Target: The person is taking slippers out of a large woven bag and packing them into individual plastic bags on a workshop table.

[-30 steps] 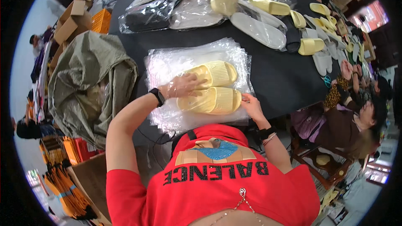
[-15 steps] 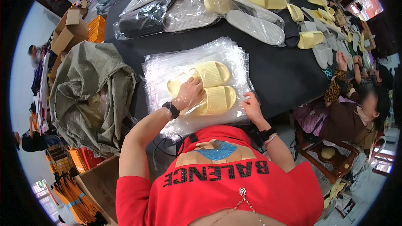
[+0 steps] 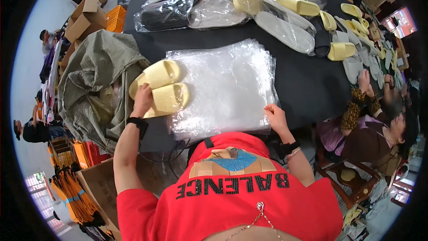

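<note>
Left hand: your left hand sat left of centre in the frame, its fingers curled over the near ends of the bagged pair of yellow slippers and clamped on them.
Slippers: the pair lay side by side inside a clear bag, left of centre, over the left edge of the desk and partly over the grey-green sack.
Right hand: your right hand rested at the lower right corner of the stack of clear plastic bags, fingers loosely together and pressing on the top sheet; whether they pinched it, you could not have told from this view.
Bag stack: the stack lay flat in the centre of the frame on the dark desk, just right of the slippers and touching them.
Sack: it slumped at the left of the frame, open and crumpled, against the desk's edge.
Far desk: more yellow slippers, grey insoles and filled clear bags lay along the upper part of the frame, well apart from your hands.
Co-worker: a person in a leopard-print sleeve sat at the right of the frame with both hands on the desk's edge.
Boxes: cardboard cartons and an orange crate stood at the upper left.
</note>
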{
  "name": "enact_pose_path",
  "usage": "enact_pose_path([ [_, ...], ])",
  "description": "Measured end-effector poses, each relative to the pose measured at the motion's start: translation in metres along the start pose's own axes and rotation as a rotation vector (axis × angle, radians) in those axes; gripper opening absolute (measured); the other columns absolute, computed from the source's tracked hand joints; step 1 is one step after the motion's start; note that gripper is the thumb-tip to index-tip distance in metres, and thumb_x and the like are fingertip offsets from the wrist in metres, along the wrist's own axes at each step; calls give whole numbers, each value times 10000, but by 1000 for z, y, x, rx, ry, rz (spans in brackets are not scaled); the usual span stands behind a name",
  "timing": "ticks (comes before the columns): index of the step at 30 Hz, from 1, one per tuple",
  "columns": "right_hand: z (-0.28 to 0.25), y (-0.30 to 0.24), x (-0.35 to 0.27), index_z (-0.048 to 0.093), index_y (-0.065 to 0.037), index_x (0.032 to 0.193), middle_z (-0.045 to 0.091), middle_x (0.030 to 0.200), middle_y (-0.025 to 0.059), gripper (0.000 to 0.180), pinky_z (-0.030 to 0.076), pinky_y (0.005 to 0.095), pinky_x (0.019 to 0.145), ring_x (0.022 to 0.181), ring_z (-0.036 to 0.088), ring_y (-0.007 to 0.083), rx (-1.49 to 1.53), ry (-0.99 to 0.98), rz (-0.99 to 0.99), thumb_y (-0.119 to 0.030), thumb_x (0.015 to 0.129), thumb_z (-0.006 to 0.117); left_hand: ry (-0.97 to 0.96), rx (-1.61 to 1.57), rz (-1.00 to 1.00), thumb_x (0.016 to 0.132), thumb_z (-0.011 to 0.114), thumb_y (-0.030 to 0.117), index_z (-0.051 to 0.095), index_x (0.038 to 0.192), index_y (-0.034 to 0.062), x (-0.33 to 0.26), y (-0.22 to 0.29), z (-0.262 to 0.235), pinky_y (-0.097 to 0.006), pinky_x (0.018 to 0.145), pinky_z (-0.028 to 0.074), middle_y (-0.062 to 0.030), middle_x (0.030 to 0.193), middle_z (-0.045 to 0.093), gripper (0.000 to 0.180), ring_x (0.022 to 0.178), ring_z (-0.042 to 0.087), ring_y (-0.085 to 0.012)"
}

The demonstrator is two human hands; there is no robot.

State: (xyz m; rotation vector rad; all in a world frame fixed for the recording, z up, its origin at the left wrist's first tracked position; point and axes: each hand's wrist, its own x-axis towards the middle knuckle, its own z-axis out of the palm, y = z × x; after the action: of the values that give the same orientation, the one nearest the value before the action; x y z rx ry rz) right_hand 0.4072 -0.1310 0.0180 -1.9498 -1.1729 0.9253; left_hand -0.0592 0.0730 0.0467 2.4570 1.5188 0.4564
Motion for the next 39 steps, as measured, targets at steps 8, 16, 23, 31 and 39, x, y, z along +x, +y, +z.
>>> enact_pose_path([
  [8,1,-30,-7,611,-119,971,490,1159,94,254,333,404,897,1099,425,281,-618,88,-431,-154,719,610,272,-449,-146,826,510,40,551,1111,0,74,20,-94,-322,832,441,-114,1133,561,290,997,556,-207],
  [16,36,-40,5,598,-115,1080,426,1267,133,376,242,460,991,1197,362,299,-602,89,-343,-212,718,629,-262,-171,586,715,563,120,582,895,40,123,205,-7,-407,719,470,-121,902,563,199,857,544,-314],
  [23,47,-8,2,609,-103,1113,572,1159,142,395,338,483,998,1147,484,343,-380,75,-868,-293,767,601,-404,-173,499,771,562,203,573,864,27,99,238,58,-409,726,479,-115,897,562,199,860,556,-300],
  [31,46,-18,12,464,-194,1272,397,1349,92,531,91,640,1013,1305,263,275,-769,-310,-506,-417,797,546,-262,157,557,778,555,206,537,901,80,125,197,108,-385,723,444,-72,896,532,177,880,513,-251],
  [39,45,-15,10,503,-149,1221,396,1328,137,492,151,613,1000,1253,334,326,-713,-129,-622,-400,801,552,-12,251,-31,793,559,219,590,829,46,168,117,68,-434,685,469,-115,863,594,179,831,578,-295],
])
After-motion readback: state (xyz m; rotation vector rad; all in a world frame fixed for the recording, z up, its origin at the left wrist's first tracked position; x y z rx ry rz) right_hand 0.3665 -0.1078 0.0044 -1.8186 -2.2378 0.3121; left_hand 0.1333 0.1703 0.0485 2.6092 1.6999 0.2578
